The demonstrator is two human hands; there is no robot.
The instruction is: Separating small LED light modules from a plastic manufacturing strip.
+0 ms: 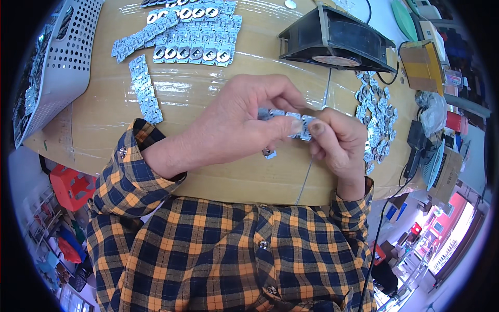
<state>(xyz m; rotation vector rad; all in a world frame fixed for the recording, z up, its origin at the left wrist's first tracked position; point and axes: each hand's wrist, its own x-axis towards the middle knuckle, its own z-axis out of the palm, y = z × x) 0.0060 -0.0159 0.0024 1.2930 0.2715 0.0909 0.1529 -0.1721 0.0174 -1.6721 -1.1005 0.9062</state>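
Above the middle of the table, my left hand [236, 117] grips a narrow strip of small circuit boards [278, 113], its thumb lying along the strip. My right hand [340, 138] pinches the strip's right end between thumb and bent fingers. The two thumbs nearly meet there, and the fingers hide much of the strip. A small circuit board piece [269, 154] shows just below my left hand; whether it is joined to the strip I cannot tell. To the left lies another board strip [145, 89] by itself. A pile of separate small boards [377, 122] spreads right of my right hand.
Stacked circuit board panels [197, 39] with round metal parts lie at the far side. A white perforated basket [75, 57] with boards stands at left. A black fan [338, 39] sits at the far right, near a taped cardboard box [422, 66] and cables. The table [234, 182] is cardboard-covered.
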